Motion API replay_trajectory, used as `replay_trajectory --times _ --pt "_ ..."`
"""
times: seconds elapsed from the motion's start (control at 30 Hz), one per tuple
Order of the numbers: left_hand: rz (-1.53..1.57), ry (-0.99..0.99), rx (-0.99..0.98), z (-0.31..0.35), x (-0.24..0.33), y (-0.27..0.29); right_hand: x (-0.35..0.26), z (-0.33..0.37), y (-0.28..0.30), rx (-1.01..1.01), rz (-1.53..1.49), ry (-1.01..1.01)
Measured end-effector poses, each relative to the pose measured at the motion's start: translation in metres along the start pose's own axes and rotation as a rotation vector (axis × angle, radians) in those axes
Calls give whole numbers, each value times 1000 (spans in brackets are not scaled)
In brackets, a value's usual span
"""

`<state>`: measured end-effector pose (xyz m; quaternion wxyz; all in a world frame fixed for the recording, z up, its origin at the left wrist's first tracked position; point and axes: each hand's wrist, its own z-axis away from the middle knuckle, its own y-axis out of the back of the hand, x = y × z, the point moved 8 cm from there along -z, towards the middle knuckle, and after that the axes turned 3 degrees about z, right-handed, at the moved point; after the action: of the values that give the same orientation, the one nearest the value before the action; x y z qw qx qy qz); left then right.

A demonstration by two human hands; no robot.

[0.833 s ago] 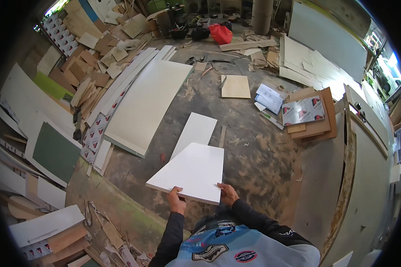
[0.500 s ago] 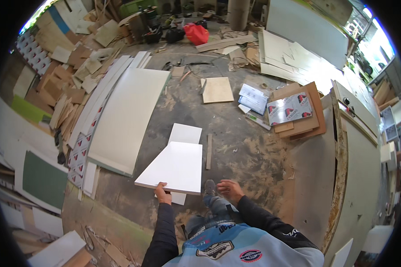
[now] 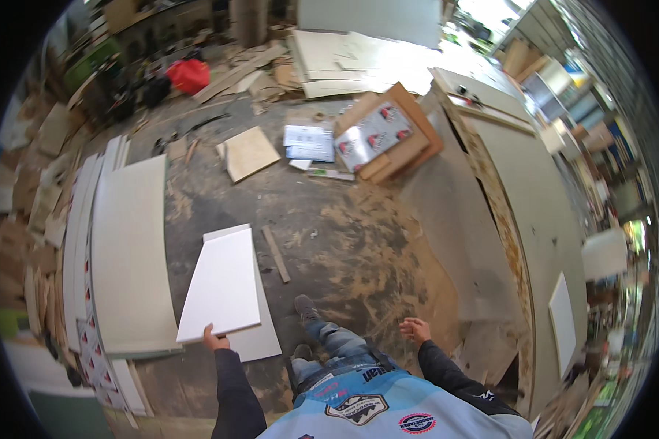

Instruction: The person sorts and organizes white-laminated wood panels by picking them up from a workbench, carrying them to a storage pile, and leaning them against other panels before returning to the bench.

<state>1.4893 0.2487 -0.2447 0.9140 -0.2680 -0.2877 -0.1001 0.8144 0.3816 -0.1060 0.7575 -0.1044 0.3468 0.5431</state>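
My left hand grips the near edge of a white board, closed around it with the thumb on top. The board hangs over a second white panel, which shows past its right and near edges; whether the two touch I cannot tell. My right hand is off to the right over the floor, holding nothing, its fingers loosely bent and a little apart. Beyond the boards, a narrow wooden strip lies on the floor.
Long pale panels lie at the left. Ahead are a square plywood piece, papers and stacked brown boards. A large panel-topped bench runs along the right, a white board leaning at it. My shoes are near the strip.
The view has swung to the right, so the scene shifts left. The white board, still in my left hand, has turned relative to the panel below. My right hand has moved out to the right.
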Motion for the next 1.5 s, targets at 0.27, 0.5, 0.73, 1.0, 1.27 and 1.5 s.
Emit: replay_trajectory --times 0.27,0.5,0.73,1.0,1.27,1.5 --pt "-160 164 25 -31 -16 139 208 128 -6 27 108 -237" --pt "-985 -355 -142 -43 48 130 265 195 -13 176 148 -97" --pt "-815 304 -208 -22 -46 -7 339 208 -2 415 263 -173" --pt "-1220 644 -738 195 -334 -151 430 268 22 653 63 -355" --pt "-1284 944 -1293 533 -577 -174 537 271 71 767 -227 -534" --pt "-1347 804 -1488 701 -680 -174 549 308 188 1014 -440 -552"
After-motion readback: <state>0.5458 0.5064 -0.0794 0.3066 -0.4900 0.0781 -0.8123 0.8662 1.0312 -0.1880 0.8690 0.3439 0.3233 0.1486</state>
